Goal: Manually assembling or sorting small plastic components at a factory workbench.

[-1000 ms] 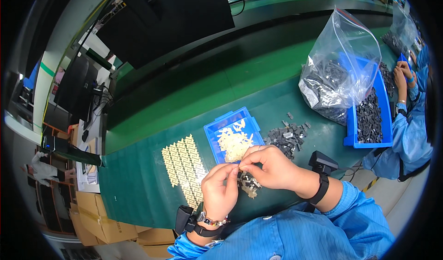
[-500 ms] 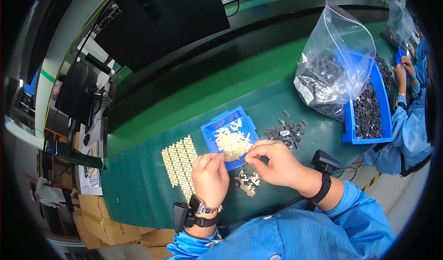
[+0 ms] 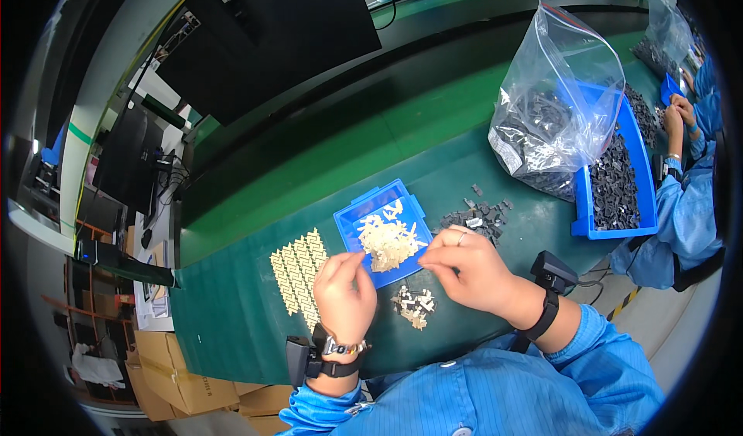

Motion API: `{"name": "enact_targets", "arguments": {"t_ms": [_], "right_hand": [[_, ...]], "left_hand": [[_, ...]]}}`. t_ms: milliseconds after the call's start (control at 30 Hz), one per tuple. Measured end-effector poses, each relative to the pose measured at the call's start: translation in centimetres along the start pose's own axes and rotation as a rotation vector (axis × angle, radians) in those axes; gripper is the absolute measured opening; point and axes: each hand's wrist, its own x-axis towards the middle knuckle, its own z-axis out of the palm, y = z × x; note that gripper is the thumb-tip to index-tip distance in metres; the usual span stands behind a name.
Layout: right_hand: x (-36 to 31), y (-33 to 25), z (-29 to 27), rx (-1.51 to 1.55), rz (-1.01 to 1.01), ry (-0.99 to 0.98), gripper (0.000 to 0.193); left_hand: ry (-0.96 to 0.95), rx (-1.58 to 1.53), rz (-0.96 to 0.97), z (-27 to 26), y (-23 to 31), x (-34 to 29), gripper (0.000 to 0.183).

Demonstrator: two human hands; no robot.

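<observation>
My left hand point(image 3: 345, 295) hovers by the left front corner of a blue tray point(image 3: 378, 196), its thumb and fingertips pinched together. Any small piece in that pinch is too small to make out. My right hand point(image 3: 467, 272) is pinched in the same way at the tray's right edge, and whatever it holds is hidden by the fingers. Inside the tray lies a heap of small cream-coloured pieces point(image 3: 388, 241). Just in front of it sits a small pile of mixed black and cream parts point(image 3: 415, 306). Rows of cream parts point(image 3: 300, 272) lie in a slanted pattern left of my left hand.
Loose dark grey pieces point(image 3: 481, 218) lie behind my right hand. A clear zip bag of dark parts point(image 3: 534, 130) leans on a larger blue bin point(image 3: 611, 233) at the right. Beyond it, a co-worker's hands point(image 3: 679, 112) hold a blue item. Cardboard boxes point(image 3: 182, 382) stand at lower left.
My hands have drawn slightly apart, the left one toward the left and the right one toward the right. Both remain pinched.
</observation>
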Motion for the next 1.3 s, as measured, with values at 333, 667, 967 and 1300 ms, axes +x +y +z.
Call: {"name": "enact_targets", "arguments": {"t_ms": [333, 667, 967, 1300], "right_hand": [[-1.0, -0.8, -2.2, -0.268, -0.677, -0.072, 0.021], [-5.0, -1.0, -2.1, 0.082, -0.047, -0.081, 0.018], [-7.8, -1.3, -0.8, 0.330, 0.479, -0.205, 0.008], [-8.7, -0.4, -0.3, 0.369, 0.395, -0.132, 0.006]], "left_hand": [[-0.664, -1.482, -0.990, -2.8, 2.7, -1.9, 0.015], [-0.558, -1.373, -0.852, -1.4, 4.1, -4.2, 0.011], [-0.601, -1.189, -0.691, -0.4, 4.9, -6.4, 0.011], [-0.574, -0.999, -0.590, 0.6, 5.2, -6.7, 0.014]]}}
